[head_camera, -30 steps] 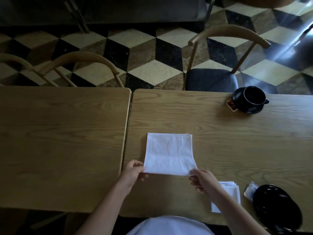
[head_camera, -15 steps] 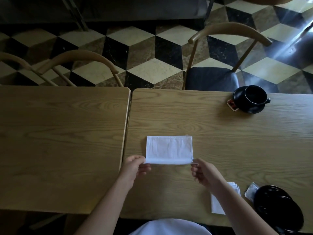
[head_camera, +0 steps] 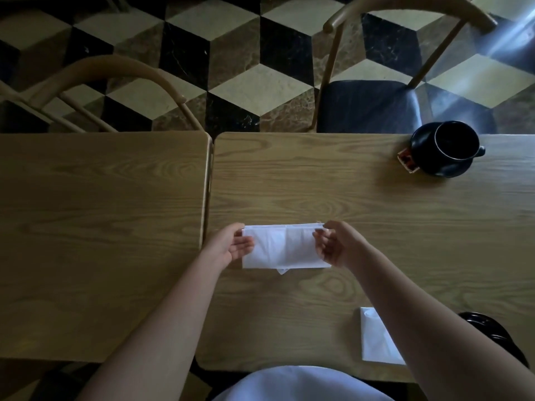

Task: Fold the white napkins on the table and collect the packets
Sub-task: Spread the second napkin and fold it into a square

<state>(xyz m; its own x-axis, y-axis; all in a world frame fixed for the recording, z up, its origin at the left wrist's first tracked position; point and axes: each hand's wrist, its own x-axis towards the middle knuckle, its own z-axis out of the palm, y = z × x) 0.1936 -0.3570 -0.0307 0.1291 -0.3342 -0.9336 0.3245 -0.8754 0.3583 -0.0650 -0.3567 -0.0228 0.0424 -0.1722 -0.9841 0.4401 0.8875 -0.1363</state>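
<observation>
A white napkin [head_camera: 285,246] lies folded into a narrow strip on the right-hand wooden table [head_camera: 362,204]. My left hand [head_camera: 228,245] pinches its far left corner and my right hand [head_camera: 335,244] pinches its far right corner. A small flap pokes out under the near edge. A folded pile of white napkins [head_camera: 373,340] lies near the front edge, partly hidden by my right forearm. A small orange packet [head_camera: 407,162] rests against the black cup's saucer at the far right.
A black cup on a saucer [head_camera: 447,147] stands at the far right. A black plate [head_camera: 492,334] sits near the front right edge. A second wooden table [head_camera: 101,227] adjoins on the left. Two chairs [head_camera: 373,105] stand beyond the tables.
Both hands carried the napkin's near edge away from me and over onto its far edge, halving it into a narrower strip. The camera moved in closer.
</observation>
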